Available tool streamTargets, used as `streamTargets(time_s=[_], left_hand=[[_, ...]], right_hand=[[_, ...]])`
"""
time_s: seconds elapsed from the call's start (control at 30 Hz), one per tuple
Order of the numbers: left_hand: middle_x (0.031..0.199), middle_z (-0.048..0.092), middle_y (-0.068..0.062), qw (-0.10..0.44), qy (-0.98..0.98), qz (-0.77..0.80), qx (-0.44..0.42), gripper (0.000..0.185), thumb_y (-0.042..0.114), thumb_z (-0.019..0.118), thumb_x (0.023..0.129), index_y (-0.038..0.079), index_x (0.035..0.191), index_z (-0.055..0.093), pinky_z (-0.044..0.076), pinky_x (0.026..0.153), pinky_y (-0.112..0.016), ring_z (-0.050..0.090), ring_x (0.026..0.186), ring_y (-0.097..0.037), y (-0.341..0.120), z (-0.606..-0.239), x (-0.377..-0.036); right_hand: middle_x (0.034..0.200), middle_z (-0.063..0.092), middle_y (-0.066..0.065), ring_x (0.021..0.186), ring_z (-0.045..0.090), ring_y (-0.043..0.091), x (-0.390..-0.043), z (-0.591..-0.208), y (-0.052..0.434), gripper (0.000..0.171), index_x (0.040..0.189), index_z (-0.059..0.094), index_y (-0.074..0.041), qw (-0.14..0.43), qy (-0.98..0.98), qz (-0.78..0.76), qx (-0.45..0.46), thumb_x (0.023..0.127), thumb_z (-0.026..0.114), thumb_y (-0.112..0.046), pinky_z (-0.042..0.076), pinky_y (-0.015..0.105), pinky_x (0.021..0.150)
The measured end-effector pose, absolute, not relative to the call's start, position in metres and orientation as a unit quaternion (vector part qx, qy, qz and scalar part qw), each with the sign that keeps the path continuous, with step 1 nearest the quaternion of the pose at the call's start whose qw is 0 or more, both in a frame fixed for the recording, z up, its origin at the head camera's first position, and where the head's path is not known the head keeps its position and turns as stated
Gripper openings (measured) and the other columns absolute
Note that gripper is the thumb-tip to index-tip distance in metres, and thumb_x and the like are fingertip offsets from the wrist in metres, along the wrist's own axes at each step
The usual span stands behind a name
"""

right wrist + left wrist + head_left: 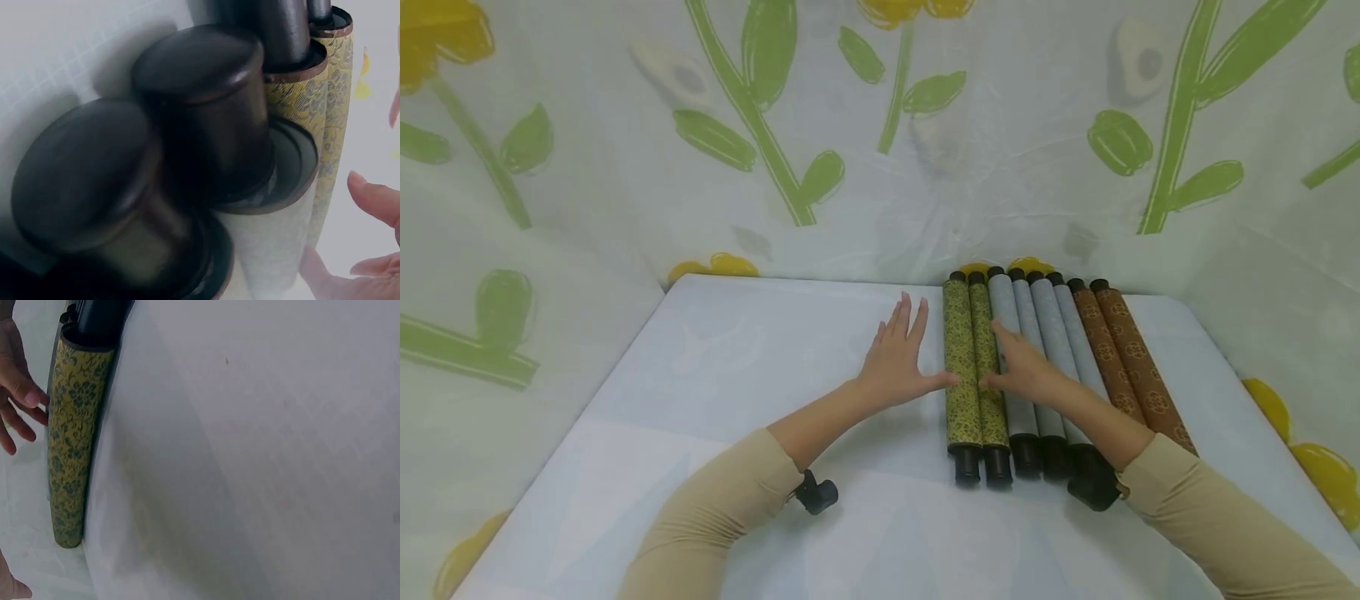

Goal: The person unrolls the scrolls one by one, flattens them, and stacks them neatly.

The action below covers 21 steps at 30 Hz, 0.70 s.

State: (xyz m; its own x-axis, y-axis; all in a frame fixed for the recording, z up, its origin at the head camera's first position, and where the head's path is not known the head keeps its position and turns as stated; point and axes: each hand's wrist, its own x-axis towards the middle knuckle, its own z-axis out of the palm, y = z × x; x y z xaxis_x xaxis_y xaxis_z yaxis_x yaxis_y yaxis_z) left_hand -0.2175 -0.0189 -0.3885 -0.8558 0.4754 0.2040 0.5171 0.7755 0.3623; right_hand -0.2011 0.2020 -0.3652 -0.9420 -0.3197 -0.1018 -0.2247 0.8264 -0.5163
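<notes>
Left hand (897,360) flat and open, thumb touching the leftmost olive-patterned rolled scroll (961,367); right hand (1024,371) rests open-fingered across the neighbouring scrolls, gripping nothing.

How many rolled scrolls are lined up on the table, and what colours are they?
8 scrolls side by side: two yellow-green scrolls at the left, four pale grey scrolls in the middle under the right hand, two brown scrolls at the right. None seems hidden.

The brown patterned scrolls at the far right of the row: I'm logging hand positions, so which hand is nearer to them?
Right. The right hand rests on the grey scrolls just beside the brown scrolls; the left hand lies flat beyond the green scrolls.
</notes>
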Motion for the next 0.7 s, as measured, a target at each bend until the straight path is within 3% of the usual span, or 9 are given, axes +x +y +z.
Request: streamTargets(time_s=[0.17, 0.27, 0.5, 0.7], left_hand=[[0.157, -0.002, -0.019, 0.041, -0.941, -0.218, -0.257, 0.114, 0.069, 0.061, 0.075, 0.012, 0.153, -0.001, 0.035, 0.105, -0.050, 0.004, 0.145, -0.032, -0.009, -0.392, -0.215], [0.158, 0.003, -0.018, 0.034, -0.941, -0.227, -0.251, 0.114, 0.069, 0.062, 0.074, 0.014, 0.153, 0.001, 0.042, 0.099, -0.049, 0.009, 0.145, -0.033, -0.003, -0.394, -0.212], [0.157, 0.013, -0.012, -0.030, -0.936, -0.264, -0.231, 0.117, 0.070, 0.065, 0.070, 0.018, 0.153, 0.003, 0.052, 0.082, -0.044, 0.027, 0.139, -0.033, 0.013, -0.404, -0.205], [0.151, 0.024, -0.015, -0.063, -0.926, -0.304, -0.215, 0.116, 0.066, 0.071, 0.068, 0.021, 0.153, 0.008, 0.051, 0.084, -0.042, 0.038, 0.131, -0.032, 0.022, -0.409, -0.204]], right_hand=[[0.146, 0.022, 0.037, 0.109, 0.051, 0.046, -0.204, -0.367, 0.198, 0.091, 0.144, 0.008, 0.015, 0.105, 0.948, -0.269, -0.135, 0.084, 0.070, -0.014, 0.045, 0.053, 0.088], [0.147, 0.020, 0.036, 0.123, 0.041, 0.049, -0.206, -0.368, 0.195, 0.091, 0.145, 0.009, 0.014, 0.115, 0.945, -0.279, -0.126, 0.084, 0.070, -0.014, 0.042, 0.056, 0.093], [0.152, 0.009, 0.031, 0.135, 0.019, 0.050, -0.210, -0.370, 0.191, 0.091, 0.148, 0.002, 0.006, 0.180, 0.911, -0.365, -0.068, 0.087, 0.066, -0.012, 0.031, 0.062, 0.102], [0.153, 0.007, 0.030, 0.137, 0.013, 0.050, -0.214, -0.369, 0.190, 0.089, 0.149, 0.003, 0.005, 0.202, 0.893, -0.400, -0.048, 0.087, 0.065, -0.008, 0.026, 0.062, 0.104]])
